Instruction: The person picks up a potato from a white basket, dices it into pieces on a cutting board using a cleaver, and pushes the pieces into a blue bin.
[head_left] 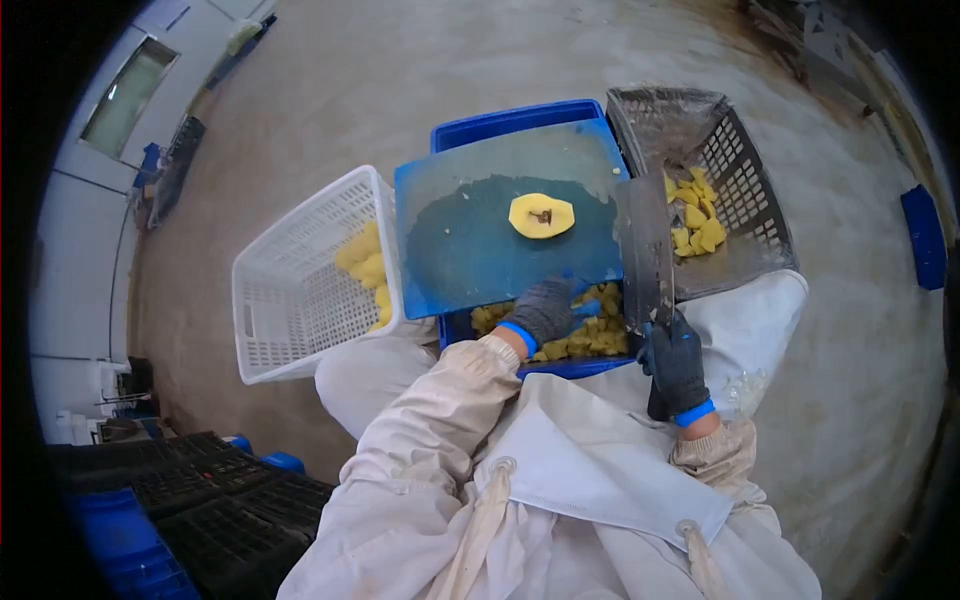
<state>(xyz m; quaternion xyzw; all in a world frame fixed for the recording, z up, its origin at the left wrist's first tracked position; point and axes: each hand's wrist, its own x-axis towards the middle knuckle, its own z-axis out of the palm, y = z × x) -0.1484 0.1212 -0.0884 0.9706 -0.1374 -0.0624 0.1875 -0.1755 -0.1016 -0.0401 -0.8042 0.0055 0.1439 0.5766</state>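
Note:
My left hand (pixel 549 309), in a dark glove with a blue band, is at the near edge of the blue cutting board (pixel 450 250), over the blue bin of yellow pieces (pixel 590 338). Its fingers reach right, partly spread, with nothing seen in them. My right hand (pixel 675 362), gloved too, is closed round the handle of a wide cleaver (pixel 645 245), whose blade points away from me along the board's right side. On the board lies a yellow potato half (pixel 541 216), cut face up, with a dark hollow in its middle.
At the left stands a white basket (pixel 290 290) with yellow potatoes (pixel 368 262). A dark crate (pixel 750 185) at the right holds cut yellow pieces (pixel 697 215). Black crates (pixel 220 500) are at the lower left, and a blue container (pixel 922 238) is at the far right.

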